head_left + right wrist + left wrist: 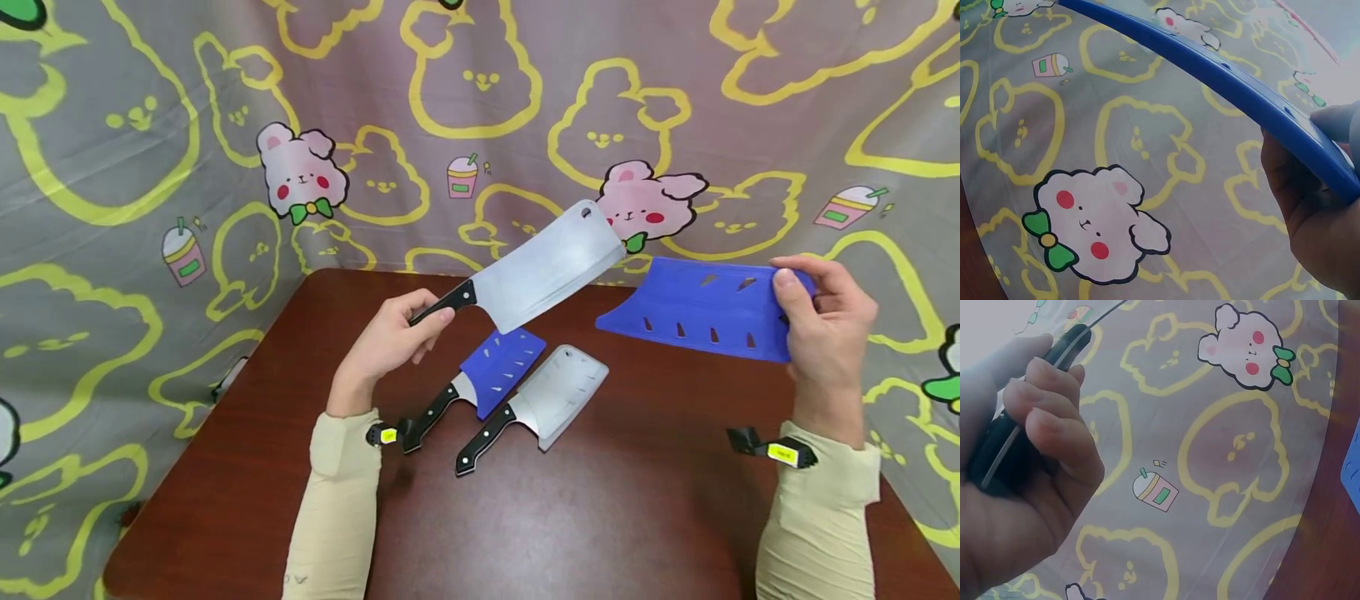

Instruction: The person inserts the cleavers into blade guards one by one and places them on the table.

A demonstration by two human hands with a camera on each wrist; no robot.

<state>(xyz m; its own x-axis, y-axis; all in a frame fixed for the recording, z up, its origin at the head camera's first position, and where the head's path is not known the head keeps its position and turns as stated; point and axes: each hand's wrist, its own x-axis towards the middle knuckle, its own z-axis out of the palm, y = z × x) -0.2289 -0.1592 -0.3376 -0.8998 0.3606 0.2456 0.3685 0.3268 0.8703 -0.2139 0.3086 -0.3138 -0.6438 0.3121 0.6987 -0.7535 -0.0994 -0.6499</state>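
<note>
My left hand [393, 337] grips the black handle [446, 302] of a cleaver [551, 262], its bare blade raised and slanting up to the right. The left wrist view shows curled fingers round that handle [999, 450]. On the right, my right hand [828, 329] pinches the far end of a blue slotted blade sheath [697, 308], held in the air with its other end toward the cleaver; blade and sheath are apart. In the right wrist view the sheath [1222, 84] appears edge-on between thumb and fingers.
Two more cleavers lie side by side on the dark red-brown table [600, 525]: one in a blue sheath [504, 367], the other in a whitish, see-through-looking sheath [566, 387]. Their black handles point toward the front left. A patterned curtain [465, 100] hangs behind and around the table.
</note>
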